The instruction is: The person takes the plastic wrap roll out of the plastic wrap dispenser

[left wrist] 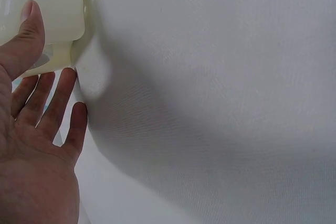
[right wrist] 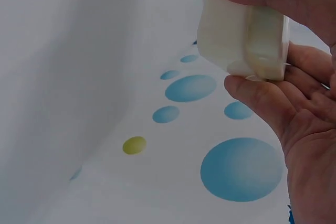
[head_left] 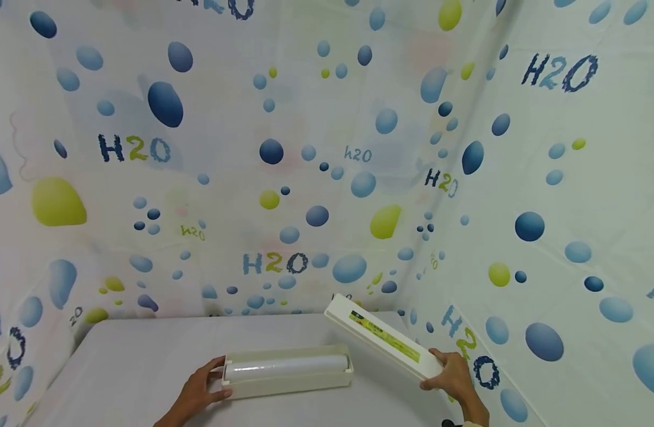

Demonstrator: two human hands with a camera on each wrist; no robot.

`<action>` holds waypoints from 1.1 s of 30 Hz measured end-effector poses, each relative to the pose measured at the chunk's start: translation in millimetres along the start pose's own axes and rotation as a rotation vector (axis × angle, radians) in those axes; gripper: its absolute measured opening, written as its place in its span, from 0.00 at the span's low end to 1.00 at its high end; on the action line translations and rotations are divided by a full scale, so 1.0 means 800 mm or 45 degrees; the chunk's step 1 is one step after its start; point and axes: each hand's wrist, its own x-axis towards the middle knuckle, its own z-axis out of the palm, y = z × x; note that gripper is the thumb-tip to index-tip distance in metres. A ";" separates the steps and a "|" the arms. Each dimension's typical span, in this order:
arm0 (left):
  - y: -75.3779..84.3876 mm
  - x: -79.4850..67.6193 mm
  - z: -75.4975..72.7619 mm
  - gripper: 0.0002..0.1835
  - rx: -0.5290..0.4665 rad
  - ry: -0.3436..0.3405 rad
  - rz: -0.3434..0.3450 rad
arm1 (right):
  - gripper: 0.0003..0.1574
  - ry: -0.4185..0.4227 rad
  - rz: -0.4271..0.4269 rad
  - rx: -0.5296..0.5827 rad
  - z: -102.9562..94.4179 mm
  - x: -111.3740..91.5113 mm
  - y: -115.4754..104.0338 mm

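Note:
An open cream plastic cling film dispenser box lies on the table in the head view, with a shiny roll of cling film inside. My left hand holds the left end of this box, thumb at the front. In the left wrist view the thumb lies against the box end and the fingertips are at its lower edge. Off to the right, the long white lid with a green and yellow label is raised and tilted. My right hand grips its near end, seen closely as a pale end piece in the right wrist view.
A white cloth covers the table. Behind and to the right hang white curtains printed with blue and green drops and H2O lettering. A small dark object shows beside the right wrist at the bottom edge.

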 end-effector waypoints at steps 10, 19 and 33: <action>-0.002 -0.003 0.002 0.49 0.025 0.014 0.010 | 0.74 0.017 0.090 -0.057 -0.004 -0.012 0.014; -0.002 0.001 0.000 0.49 0.002 -0.007 0.002 | 0.78 0.036 0.217 -0.019 -0.008 -0.024 0.028; -0.003 0.001 0.001 0.49 0.011 -0.011 0.007 | 0.75 0.027 0.299 -0.079 -0.005 -0.040 0.054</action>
